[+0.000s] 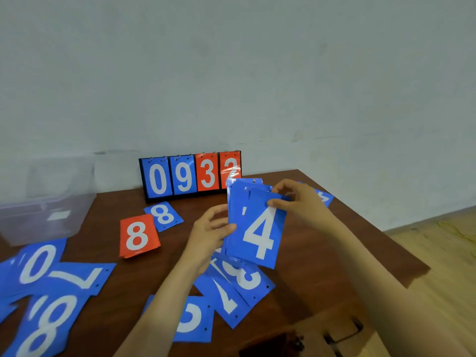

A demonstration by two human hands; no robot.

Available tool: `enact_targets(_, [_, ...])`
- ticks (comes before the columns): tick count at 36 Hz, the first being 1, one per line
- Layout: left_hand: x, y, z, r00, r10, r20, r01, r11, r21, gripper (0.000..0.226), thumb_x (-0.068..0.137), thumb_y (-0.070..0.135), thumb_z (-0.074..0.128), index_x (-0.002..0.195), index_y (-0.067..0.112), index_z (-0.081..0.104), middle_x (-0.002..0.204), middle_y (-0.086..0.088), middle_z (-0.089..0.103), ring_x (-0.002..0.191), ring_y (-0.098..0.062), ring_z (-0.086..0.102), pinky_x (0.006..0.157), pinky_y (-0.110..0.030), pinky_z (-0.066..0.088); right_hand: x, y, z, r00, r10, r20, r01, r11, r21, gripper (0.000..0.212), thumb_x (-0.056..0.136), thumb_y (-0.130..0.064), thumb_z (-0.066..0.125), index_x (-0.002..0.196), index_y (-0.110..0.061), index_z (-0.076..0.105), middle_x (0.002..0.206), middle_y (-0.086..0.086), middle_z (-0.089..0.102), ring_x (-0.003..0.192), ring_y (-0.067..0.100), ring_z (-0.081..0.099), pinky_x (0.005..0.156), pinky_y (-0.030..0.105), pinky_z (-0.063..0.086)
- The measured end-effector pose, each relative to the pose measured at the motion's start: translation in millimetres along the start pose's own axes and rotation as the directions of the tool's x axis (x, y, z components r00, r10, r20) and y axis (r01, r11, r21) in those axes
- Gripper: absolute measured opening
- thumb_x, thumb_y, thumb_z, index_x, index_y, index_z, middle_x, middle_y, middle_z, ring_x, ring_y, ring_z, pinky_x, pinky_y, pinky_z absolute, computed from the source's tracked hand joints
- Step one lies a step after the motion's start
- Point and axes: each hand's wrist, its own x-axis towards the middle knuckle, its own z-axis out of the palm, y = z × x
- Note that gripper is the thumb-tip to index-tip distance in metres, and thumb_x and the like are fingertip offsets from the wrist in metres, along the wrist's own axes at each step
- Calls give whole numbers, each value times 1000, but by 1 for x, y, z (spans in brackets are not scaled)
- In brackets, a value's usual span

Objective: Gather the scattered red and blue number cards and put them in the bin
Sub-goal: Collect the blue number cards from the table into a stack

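Bin (77,202) seemed unfilled: left hand (208,237) gripped a card stack (260,228), right hand (300,202) pinched its top; loose cards (77,278) lay along the table (309,269)'s near edge.

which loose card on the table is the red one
The red 8 card, lying flat beside the blue 8 card in front of the scoreboard. Every other loose card in view is blue; the scoreboard's red 3 and 2 hang on rings.

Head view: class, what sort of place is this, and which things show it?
Probably a plain indoor games or sports room: a flip scoreboard stands on a wooden table against a bare pale wall, with wood flooring beside.
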Motion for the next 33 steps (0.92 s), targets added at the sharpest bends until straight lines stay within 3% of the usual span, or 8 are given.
enact_targets(6, [-13,-1,8,996,-30,90,28,999,17,41,84,10,67,120,26,54,106,-5,71,94,-20,70,82,-40,57,-5,-2,12,994,-50,-99,45,998,-54,14,83,-21,71,82,-20,57,81,-6,62,70,3,55,53,8,40])
enact_targets(10, [-15,-7,10,995,-34,98,30,999,35,42,85,9,66,123,24,53,107,-7,70,94,-22,70,82,-42,57,-3,1,22,986,-51,-160,36,994,-99,20,83,-25,71,89,-19,54,81,-14,58,71,0,54,52,9,41])
enact_targets(13, [-12,-14,9,999,-38,0,38,999,-27,38,86,4,64,119,21,55,102,-8,71,87,-21,71,72,-36,60,4,20,32,972,-77,-224,25,974,-226,40,82,-25,72,116,-19,51,109,-3,60,99,12,58,76,27,52])
enact_targets(16, [-6,-21,1,987,-62,-149,51,996,-78,34,87,3,63,115,21,56,99,-6,70,85,-18,71,64,-33,59,14,47,38,965,-30,-260,-37,968,-250,63,87,-23,66,140,-11,34,134,6,47,122,18,47,96,34,46])
enact_targets(19, [3,-28,-8,966,-74,-246,60,996,-64,34,88,5,62,116,22,54,100,-4,68,87,-17,70,59,-31,57,32,78,41,979,158,-125,-193,917,-350,70,90,-24,62,146,-7,24,149,11,33,136,24,32,107,34,33])
enact_targets(22, [13,-35,-16,954,-76,-291,65,997,-48,34,88,5,62,114,26,54,100,-3,67,87,-16,69,58,-30,57,49,102,48,933,355,59,-283,825,-489,79,89,-31,63,148,-4,19,154,13,23,141,28,22,112,36,25])
enact_targets(29, [34,-49,-27,944,-89,-319,83,996,-30,35,88,6,63,115,27,52,102,-4,67,89,-16,69,55,-26,55,73,137,77,858,466,215,-229,723,-652,83,89,-49,56,151,-15,12,158,11,10,145,29,9,116,46,18])
enact_targets(33, [43,-58,-32,943,-102,-318,104,995,-10,34,88,9,64,112,31,53,107,-5,66,96,-20,68,60,-31,57,78,154,85,837,502,216,-263,718,-645,77,92,-57,43,151,-18,13,156,10,19,142,27,21,114,47,23])
